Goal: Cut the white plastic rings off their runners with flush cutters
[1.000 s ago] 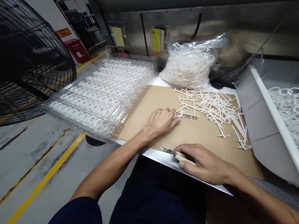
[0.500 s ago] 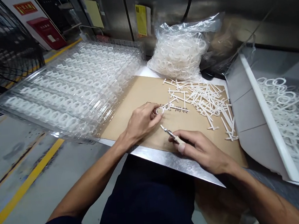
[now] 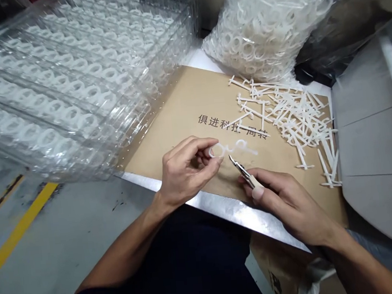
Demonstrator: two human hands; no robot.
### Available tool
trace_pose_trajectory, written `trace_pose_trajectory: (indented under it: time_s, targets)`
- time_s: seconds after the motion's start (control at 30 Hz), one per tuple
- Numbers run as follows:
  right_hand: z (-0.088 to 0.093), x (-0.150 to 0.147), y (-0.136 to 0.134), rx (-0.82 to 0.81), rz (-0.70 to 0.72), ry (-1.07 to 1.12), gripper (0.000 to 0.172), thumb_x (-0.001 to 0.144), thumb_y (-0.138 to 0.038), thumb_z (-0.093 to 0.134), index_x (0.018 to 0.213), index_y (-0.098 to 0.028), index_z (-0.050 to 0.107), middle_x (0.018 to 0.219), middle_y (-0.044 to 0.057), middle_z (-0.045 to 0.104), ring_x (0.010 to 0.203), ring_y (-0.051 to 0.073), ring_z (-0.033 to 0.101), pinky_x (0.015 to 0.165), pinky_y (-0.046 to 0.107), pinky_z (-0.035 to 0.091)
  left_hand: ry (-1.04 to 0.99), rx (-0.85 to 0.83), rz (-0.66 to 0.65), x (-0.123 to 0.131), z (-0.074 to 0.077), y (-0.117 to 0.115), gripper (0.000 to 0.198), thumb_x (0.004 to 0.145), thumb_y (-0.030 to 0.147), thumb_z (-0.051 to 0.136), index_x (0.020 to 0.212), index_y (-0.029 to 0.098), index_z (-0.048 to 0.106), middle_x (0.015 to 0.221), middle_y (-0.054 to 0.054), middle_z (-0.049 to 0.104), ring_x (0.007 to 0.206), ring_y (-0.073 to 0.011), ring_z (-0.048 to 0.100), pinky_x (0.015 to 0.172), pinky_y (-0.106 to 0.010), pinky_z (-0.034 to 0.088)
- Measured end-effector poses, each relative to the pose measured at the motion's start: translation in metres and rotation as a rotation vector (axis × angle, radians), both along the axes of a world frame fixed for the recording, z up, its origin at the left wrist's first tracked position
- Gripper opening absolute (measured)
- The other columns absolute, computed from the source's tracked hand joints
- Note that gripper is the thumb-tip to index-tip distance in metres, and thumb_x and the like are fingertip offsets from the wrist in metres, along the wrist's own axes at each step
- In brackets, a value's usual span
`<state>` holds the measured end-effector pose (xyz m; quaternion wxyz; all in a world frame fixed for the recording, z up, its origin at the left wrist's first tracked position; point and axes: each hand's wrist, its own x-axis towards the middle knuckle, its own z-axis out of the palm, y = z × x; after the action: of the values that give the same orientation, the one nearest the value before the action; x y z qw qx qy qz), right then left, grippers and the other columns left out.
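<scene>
Pinched between the thumb and fingers of my left hand (image 3: 191, 168) is a translucent white plastic part (image 3: 240, 145), with a ring at the fingertips and a thin stem pointing right. My right hand (image 3: 280, 199) is closed around small cutting pliers (image 3: 245, 172). Their tips point up and left, just below the part's middle, with a small gap. Both hands are above a brown cardboard sheet (image 3: 174, 107) with printed characters. A pile of thin white plastic sprues (image 3: 300, 114) lies on the cardboard's right side.
Clear stacked trays (image 3: 73, 98) with rows of white ring parts stand at the left. A clear bag of rings (image 3: 264, 29) sits at the back. On the right is a white bin wall (image 3: 375, 139). The table's metal edge (image 3: 237, 212) runs in front.
The view has shifted down and closer. My left hand has lifted the ringed part off the sprues near the printed characters, and the plier tips are now nearer to it.
</scene>
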<state>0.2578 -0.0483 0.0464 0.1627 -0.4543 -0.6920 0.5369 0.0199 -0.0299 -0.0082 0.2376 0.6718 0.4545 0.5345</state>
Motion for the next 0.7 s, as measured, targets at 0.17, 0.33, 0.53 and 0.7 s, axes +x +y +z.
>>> trace_pose_trajectory:
  time_s: [0.17, 0.33, 0.53, 0.7]
  targets:
    - [-0.001, -0.001, 0.0012, -0.028, -0.015, -0.006, 0.021, 0.108, -0.034, 0.05, 0.099, -0.02, 0.062, 0.084, 0.001, 0.059, 0.074, 0.017, 0.054, 0.064, 0.028, 0.043, 0.019, 0.097, 0.004, 0.0019, 0.0007, 0.0011, 0.024, 0.087, 0.017, 0.08, 0.11, 0.016, 0.075, 0.081, 0.0, 0.068, 0.069, -0.0082, 0.063, 0.062, -0.019, 0.054]
    - [-0.0008, -0.0018, 0.0012, -0.041, -0.02, 0.001, 0.022, 0.108, -0.036, 0.049, 0.098, -0.021, 0.061, 0.082, 0.0, 0.058, 0.073, 0.016, 0.052, 0.064, 0.028, 0.042, 0.028, 0.108, 0.004, 0.0023, 0.0021, 0.0018, 0.022, 0.088, 0.018, 0.078, 0.11, 0.016, 0.075, 0.08, 0.0, 0.069, 0.068, -0.0083, 0.063, 0.061, -0.019, 0.055]
    - [-0.0026, -0.0018, -0.0003, -0.074, -0.033, 0.011, 0.024, 0.109, -0.038, 0.048, 0.099, -0.021, 0.062, 0.083, 0.0, 0.055, 0.072, 0.016, 0.049, 0.063, 0.029, 0.042, 0.042, 0.115, -0.008, 0.0025, 0.0025, 0.0007, 0.023, 0.087, 0.016, 0.079, 0.109, 0.015, 0.075, 0.078, 0.001, 0.068, 0.067, -0.0069, 0.063, 0.061, -0.017, 0.054]
    - [-0.0056, -0.0002, -0.0017, -0.1, -0.046, 0.005, 0.029, 0.11, -0.044, 0.046, 0.104, -0.021, 0.063, 0.084, 0.001, 0.055, 0.071, 0.016, 0.047, 0.062, 0.03, 0.041, 0.043, 0.115, -0.009, 0.004, 0.0025, 0.0004, 0.023, 0.087, 0.016, 0.078, 0.109, 0.016, 0.075, 0.078, 0.002, 0.068, 0.067, -0.0068, 0.062, 0.06, -0.017, 0.054]
